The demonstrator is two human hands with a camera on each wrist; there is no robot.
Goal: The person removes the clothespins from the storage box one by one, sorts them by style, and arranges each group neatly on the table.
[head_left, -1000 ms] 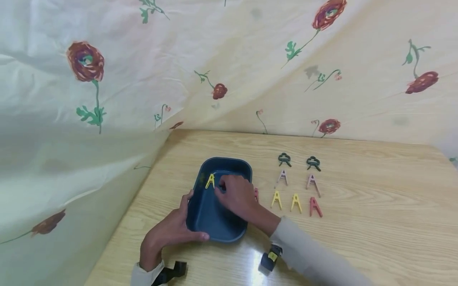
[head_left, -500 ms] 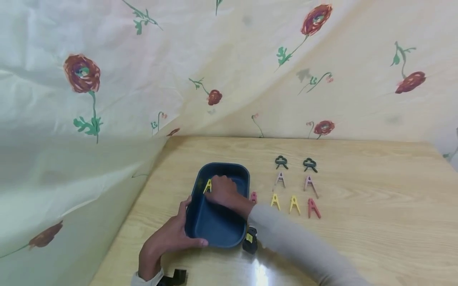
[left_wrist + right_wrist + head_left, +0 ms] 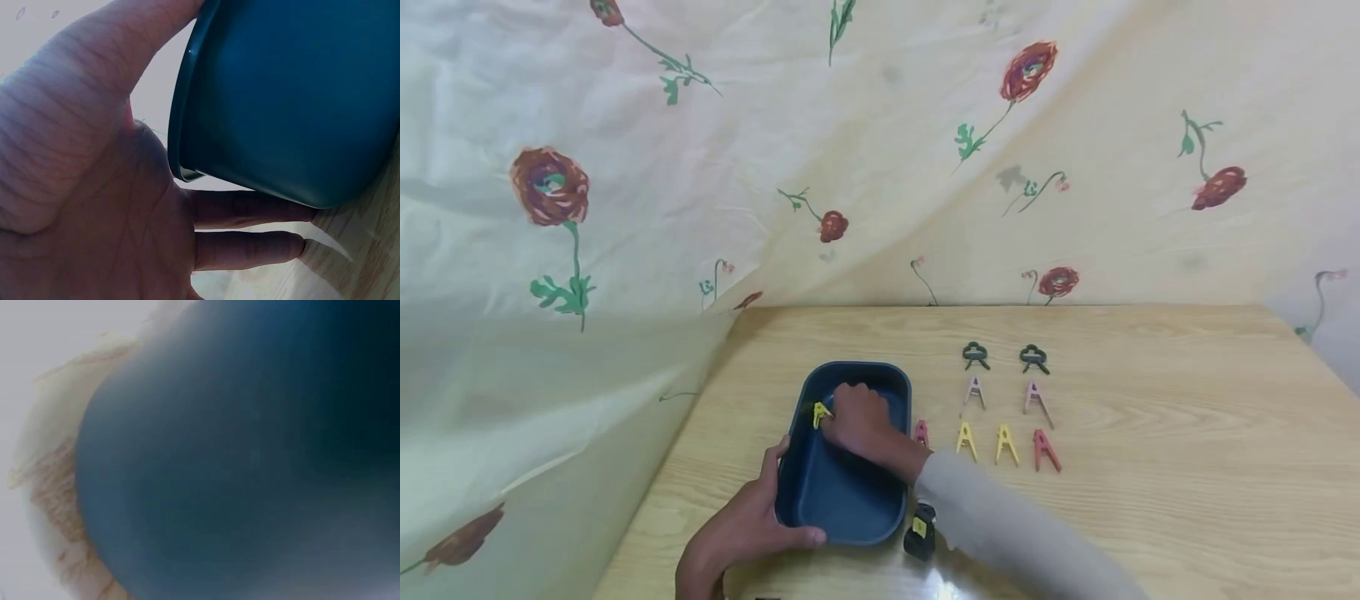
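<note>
A dark blue rectangular tub point(image 3: 853, 504) sits on the wooden table. My left hand point(image 3: 741, 525) braces its near left corner, thumb along the front rim. In the left wrist view, straight fingers point(image 3: 250, 249) reach along and below the tub's wall point(image 3: 281, 106). Down inside the tub is my right hand point(image 3: 861, 422), fingers curled, knuckles up. It pinches a yellow clothespin point(image 3: 819, 412) by the leg on its near side, the fingertips hidden behind the hand. A blurred blue surface of the tub point(image 3: 219, 456) fills most of the right wrist view.
Right of the tub lie two dark green clips point(image 3: 975, 354), two pale pink clothespins point(image 3: 974, 393), two yellow clothespins point(image 3: 966, 439) and a red one point(image 3: 1043, 447). A pink-red clothespin point(image 3: 922, 432) sits by the tub's right wall. Flowered cloth point(image 3: 865, 150) hangs behind and left.
My right hand has moved left inside the tub up to the yellow clothespin, which has turned and tilted. The left hand stays at the tub's corner. The head view has shifted.
</note>
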